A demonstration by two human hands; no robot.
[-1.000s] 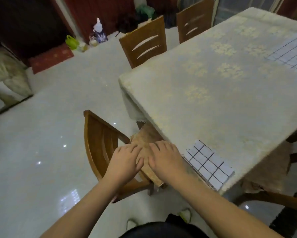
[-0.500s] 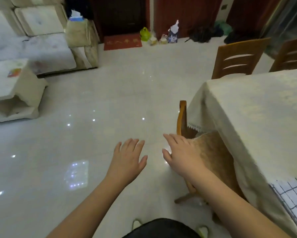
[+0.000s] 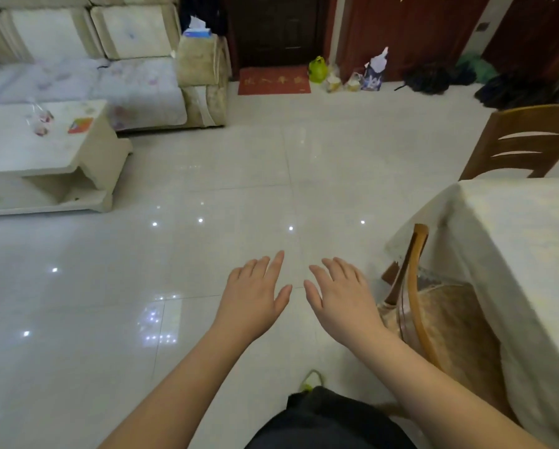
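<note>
Left hand (image 3: 252,303): I see it spread flat, holding nothing, above the floor (image 3: 207,196).
Right hand (image 3: 343,299): likewise spread, holding nothing, just left of the chair.
Chair (image 3: 415,286): near right, tucked under the clothed table (image 3: 514,254).

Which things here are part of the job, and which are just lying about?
Job: left hand and right hand, both open and holding nothing; tucked-in chair and its seat cushion beside the right hand.
Lying about: sofa, coffee table, tissue box, doormat, bags, far chair, dining table.
</note>
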